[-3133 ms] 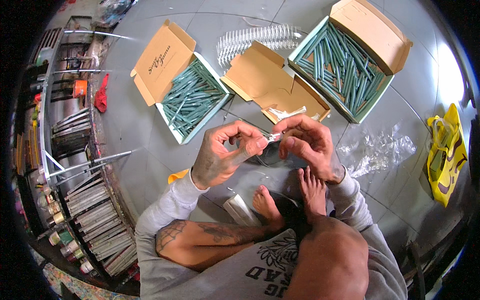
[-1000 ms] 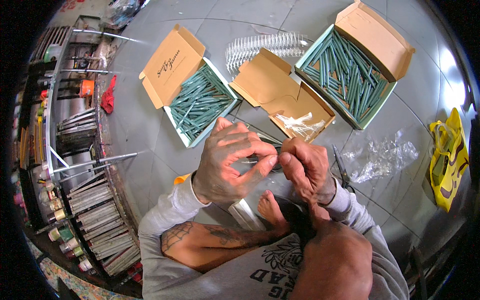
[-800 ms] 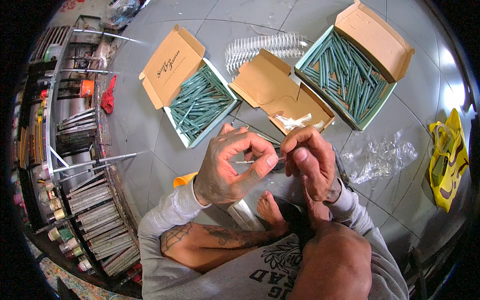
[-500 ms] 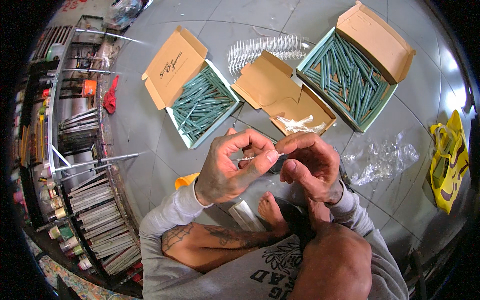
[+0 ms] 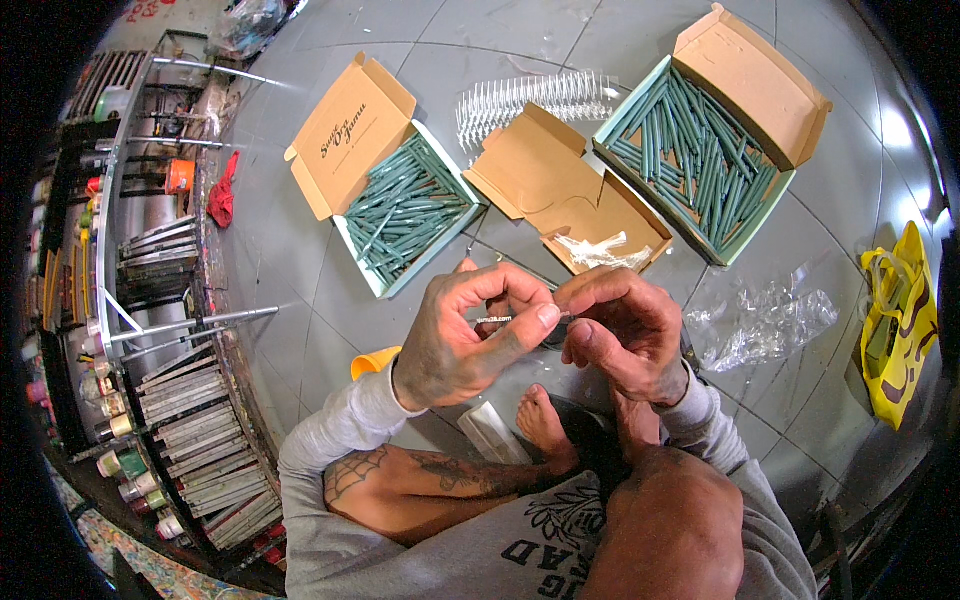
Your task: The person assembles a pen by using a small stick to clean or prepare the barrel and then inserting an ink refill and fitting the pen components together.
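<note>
**A:** What are the hands doing?

**B:** Both are raised together over the grey floor (image 5: 330,300), above the person's crossed legs. The left hand (image 5: 465,345) pinches a thin pale strip (image 5: 500,319) between thumb and forefinger, its fingers curled narrow around it. The right hand (image 5: 625,335) meets it from the other side, fingers closed on the same strip's far end, so the two hands nearly touch.

**A:** What is the strip exactly?

**B:** Too small to tell; it is slender, light-coloured and held roughly level.

**A:** And around them?

**B:** Three open cardboard boxes lie on the floor beyond the hands. The left box (image 5: 405,215) holds dark green sticks, its brown lid folded back. The right box (image 5: 700,160), larger, is also full of green sticks lying mostly lengthwise. Between them sits a brown middle box (image 5: 560,200) with a scrap of clear wrapper (image 5: 598,250) in it, just beyond the right hand.

**A:** Anything else nearby?

**B:** A white comb-like plastic rack (image 5: 535,98) lies behind the middle box. A crumpled clear plastic bag (image 5: 765,320) rests to the right of the hands, and a yellow bag (image 5: 895,320) lies farther right. An orange cup (image 5: 373,360) peeks out beside the left sleeve. A metal shelf (image 5: 150,330) with jars and stacked items runs along the far left.
</note>
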Tool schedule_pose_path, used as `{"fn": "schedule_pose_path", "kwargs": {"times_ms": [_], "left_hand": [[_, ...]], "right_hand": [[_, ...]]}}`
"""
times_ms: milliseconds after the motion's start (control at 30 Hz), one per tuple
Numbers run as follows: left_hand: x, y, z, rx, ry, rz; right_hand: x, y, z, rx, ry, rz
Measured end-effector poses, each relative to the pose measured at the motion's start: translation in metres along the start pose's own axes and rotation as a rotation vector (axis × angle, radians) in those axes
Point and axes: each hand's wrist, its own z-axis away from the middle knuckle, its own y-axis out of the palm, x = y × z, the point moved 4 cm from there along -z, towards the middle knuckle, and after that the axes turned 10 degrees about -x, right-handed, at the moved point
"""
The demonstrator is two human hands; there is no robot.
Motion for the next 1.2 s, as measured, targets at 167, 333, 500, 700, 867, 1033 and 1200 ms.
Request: {"fn": "schedule_pose_path", "kwargs": {"times_ms": [167,333,500,700,867,1033,1200], "left_hand": [[-0.01,-0.001,0.0,-0.059,0.186,-0.195],[-0.014,0.002,0.001,-0.109,0.3,-0.265],[-0.018,0.005,0.002,-0.113,0.392,-0.345],[-0.015,0.003,0.004,-0.123,0.34,-0.299],[-0.017,0.002,0.004,-0.109,0.325,-0.307],[-0.018,0.001,0.004,-0.109,0.343,-0.304],[-0.016,0.0,0.004,-0.103,0.283,-0.28]], "right_hand": [[-0.002,-0.001,-0.001,-0.02,-0.065,0.048],[-0.003,-0.002,-0.001,-0.043,-0.015,0.045],[-0.006,-0.005,-0.001,-0.041,0.0,0.055],[-0.007,-0.003,0.001,-0.021,0.06,-0.058],[-0.007,0.0,0.002,-0.018,0.11,-0.109],[-0.008,-0.004,0.003,0.02,0.139,-0.177],[-0.007,-0.002,0.003,0.018,0.119,-0.18]]}}
